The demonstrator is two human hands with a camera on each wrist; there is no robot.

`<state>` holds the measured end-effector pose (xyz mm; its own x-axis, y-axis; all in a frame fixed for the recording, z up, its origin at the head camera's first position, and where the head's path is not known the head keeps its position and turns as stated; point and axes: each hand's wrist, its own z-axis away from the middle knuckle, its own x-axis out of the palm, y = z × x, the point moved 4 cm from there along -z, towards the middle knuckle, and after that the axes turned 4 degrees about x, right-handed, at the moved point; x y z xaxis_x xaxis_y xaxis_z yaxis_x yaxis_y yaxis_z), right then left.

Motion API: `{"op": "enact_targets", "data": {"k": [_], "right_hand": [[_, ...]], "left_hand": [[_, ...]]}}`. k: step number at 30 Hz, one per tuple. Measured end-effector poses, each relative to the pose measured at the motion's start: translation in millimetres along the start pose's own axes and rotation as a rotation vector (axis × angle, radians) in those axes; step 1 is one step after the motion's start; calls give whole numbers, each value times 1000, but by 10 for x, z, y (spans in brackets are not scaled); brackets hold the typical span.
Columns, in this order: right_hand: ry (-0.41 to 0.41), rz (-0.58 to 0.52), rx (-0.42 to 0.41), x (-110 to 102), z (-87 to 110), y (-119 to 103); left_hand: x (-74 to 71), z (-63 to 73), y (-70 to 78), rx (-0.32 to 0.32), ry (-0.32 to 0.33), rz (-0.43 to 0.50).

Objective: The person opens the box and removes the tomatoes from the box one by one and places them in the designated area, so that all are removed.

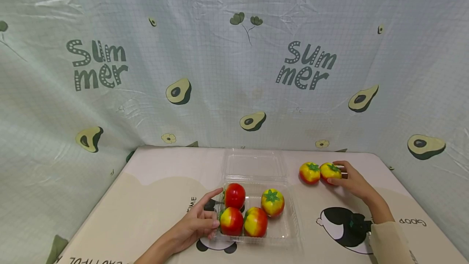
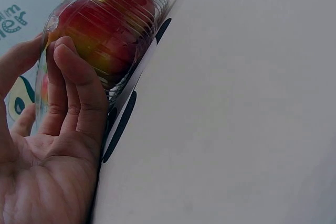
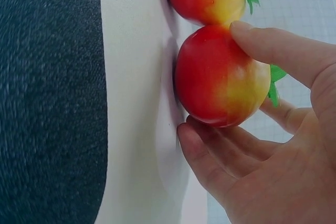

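A clear plastic clamshell box lies with its lid folded back. Several shiny tomatoes sit in it: a red one at back left, red-and-yellow ones in front, and one with a green star-shaped calyx on the right. At the box's left side, my left hand holds the edge with thumb and bent fingers. My right hand grips a red-and-yellow tomato, thumb on one side and fingers beneath. A second loose tomato touches it on the left.
The table bears a pale cover with printed cartoon figures and lettering. Behind and beside it hangs a light curtain printed with avocados and the word "summer".
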<state>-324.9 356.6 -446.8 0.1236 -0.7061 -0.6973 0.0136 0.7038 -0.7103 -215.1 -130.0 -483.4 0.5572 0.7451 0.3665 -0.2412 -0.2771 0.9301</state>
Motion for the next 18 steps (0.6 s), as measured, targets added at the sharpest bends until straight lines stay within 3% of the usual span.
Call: {"op": "enact_targets", "data": {"k": [18], "right_hand": [[7,-2,9,-2,53,5]], "left_hand": [[-8,27,1,-9,-7,-9]]}}
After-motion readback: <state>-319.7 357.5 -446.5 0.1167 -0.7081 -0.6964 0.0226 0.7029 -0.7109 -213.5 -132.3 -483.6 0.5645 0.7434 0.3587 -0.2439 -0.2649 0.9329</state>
